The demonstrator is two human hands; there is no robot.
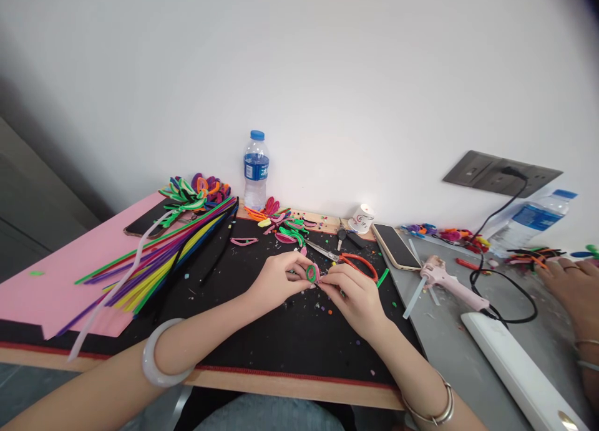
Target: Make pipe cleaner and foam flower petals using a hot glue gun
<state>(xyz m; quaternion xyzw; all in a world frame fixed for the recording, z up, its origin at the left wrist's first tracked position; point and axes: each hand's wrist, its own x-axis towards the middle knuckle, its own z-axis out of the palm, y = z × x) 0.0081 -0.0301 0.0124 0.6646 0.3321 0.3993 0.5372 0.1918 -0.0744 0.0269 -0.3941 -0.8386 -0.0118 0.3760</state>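
Observation:
Between the fingertips of both hands is a small coiled pipe cleaner piece (312,272), green in the middle with pink around it. My left hand (284,280) pinches it from the left. On its other side, my right hand (352,294) has thumb and fingers closed on the pink edge. Just beyond the right hand lie scissors (358,262) with orange handles, blades partly spread. A cut green pipe cleaner piece (382,277) rests beside them. Behind the hands are green and pink pipe cleaner shapes (291,232), and a pink loop (244,241) sits farther left.
Long pipe cleaners (163,256) lie on pink card (60,256). Against the wall stand a water bottle (256,172) and a paper cup (362,218). At right are a phone (397,247), a corded glue gun (452,282), a white case (519,368) and another person's hand (568,290).

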